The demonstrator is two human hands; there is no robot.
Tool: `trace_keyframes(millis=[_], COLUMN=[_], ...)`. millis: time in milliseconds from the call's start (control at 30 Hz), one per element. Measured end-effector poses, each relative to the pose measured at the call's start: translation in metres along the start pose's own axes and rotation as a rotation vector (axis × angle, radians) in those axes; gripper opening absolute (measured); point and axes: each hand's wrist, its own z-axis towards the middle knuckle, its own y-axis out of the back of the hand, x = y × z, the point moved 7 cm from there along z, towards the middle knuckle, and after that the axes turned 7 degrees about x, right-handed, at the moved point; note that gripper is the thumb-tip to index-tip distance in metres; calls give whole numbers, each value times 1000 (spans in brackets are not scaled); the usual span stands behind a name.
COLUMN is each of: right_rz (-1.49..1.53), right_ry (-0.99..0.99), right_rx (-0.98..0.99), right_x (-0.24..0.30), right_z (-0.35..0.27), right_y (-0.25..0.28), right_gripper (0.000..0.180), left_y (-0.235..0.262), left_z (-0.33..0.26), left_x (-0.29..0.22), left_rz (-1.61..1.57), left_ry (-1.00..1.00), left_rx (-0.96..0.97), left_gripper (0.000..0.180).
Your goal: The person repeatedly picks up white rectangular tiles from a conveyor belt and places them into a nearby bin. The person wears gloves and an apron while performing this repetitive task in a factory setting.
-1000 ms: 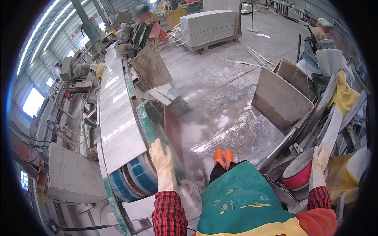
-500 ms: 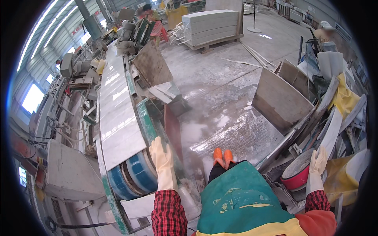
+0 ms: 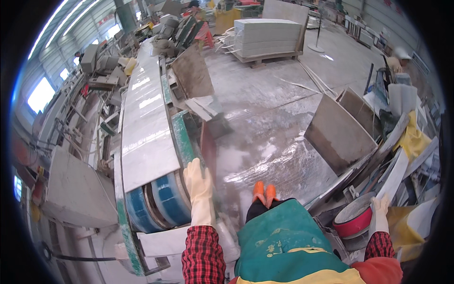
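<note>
The thin slab (image 3: 208,146) stands on edge against the right side of the conveyor, its reddish-brown face turned toward the wet floor (image 3: 274,142), its top edge running away from me beside the green belt rim (image 3: 182,137). My left hand (image 3: 198,182), in a pale rubber glove, reaches straight forward, forearm in a red-checked sleeve, and the grip lies on the near upper end of that slab; the fingers look laid flat along its edge rather than curled round it, though I cannot tell how tightly they hold. My right hand (image 3: 379,208), gloved the same, is stretched out to the side, well apart from the slab, fingers spread loosely and resting by the rim of a red basin (image 3: 352,226). On the conveyor lies a long glossy white slab (image 3: 144,123), with blue rollers (image 3: 161,203) below its near end. My green apron (image 3: 283,241) and orange boots (image 3: 263,191) show beneath me. Grey slabs (image 3: 338,132) lean at the right.
</note>
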Motion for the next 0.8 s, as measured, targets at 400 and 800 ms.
trace_keyframes(millis=[400,800], right_rz=[1341,904], right_ry=[-252,1088], right_rx=[154,1250], right_x=[113,406], right_z=[-87,-287], right_y=[109,-6], right_gripper=[71,79], left_y=[-1,-12], left_z=[-7,-69], left_x=[2,-145], left_rz=[6,-1746], left_ry=[-128,578], left_rx=[-141,474], left_gripper=[42,47])
